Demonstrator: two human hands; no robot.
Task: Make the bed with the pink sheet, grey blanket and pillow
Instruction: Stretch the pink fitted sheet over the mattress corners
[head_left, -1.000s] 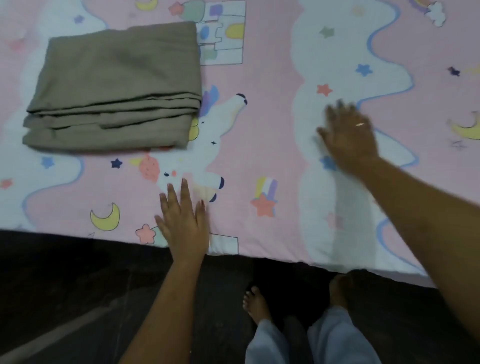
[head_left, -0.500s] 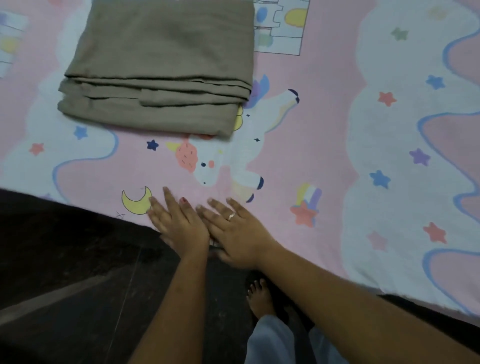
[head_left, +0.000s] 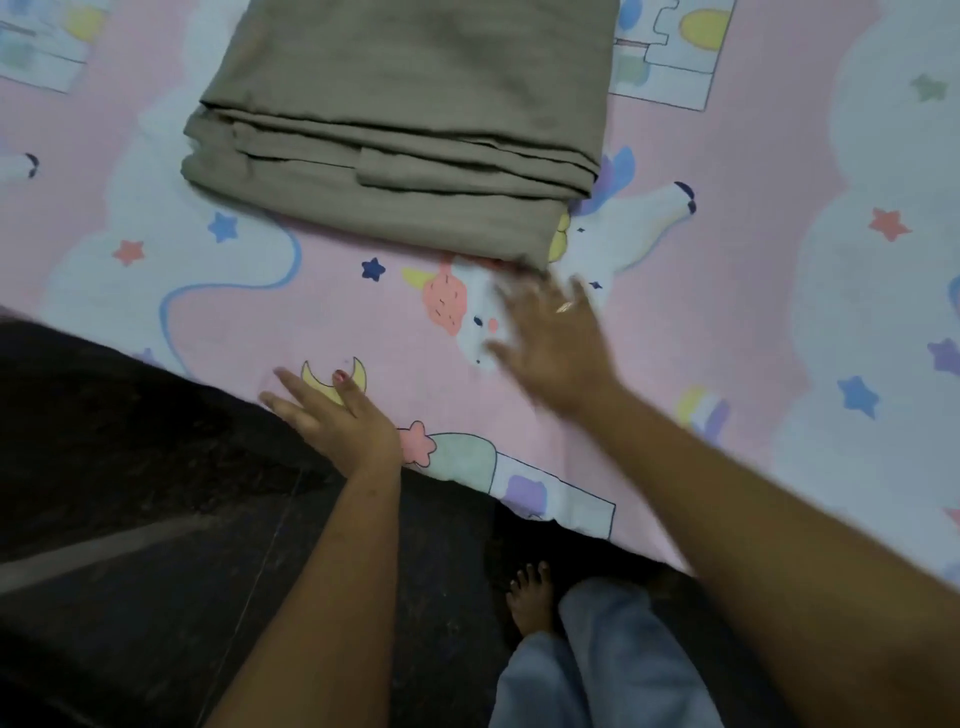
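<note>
My left hand (head_left: 332, 415) lies flat on the pink sheet (head_left: 727, 322) at the bed's near edge; my right hand (head_left: 550, 343), blurred, fingers spread, is just beside the folded grey blanket (head_left: 405, 119).

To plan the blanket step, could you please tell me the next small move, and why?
Probably the right hand should grip the near corner of the folded grey blanket: it is open just short of that corner, the pink sheet looks flat, and the left hand rests flat on it.

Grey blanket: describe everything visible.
The grey blanket is a taupe-grey, plain matte cloth, folded into a flat stack; several layered fold edges face the camera. It lies on the pink sheet, its far part cut off by the frame. The blurred right hand is at its near right corner; contact cannot be told.
</note>
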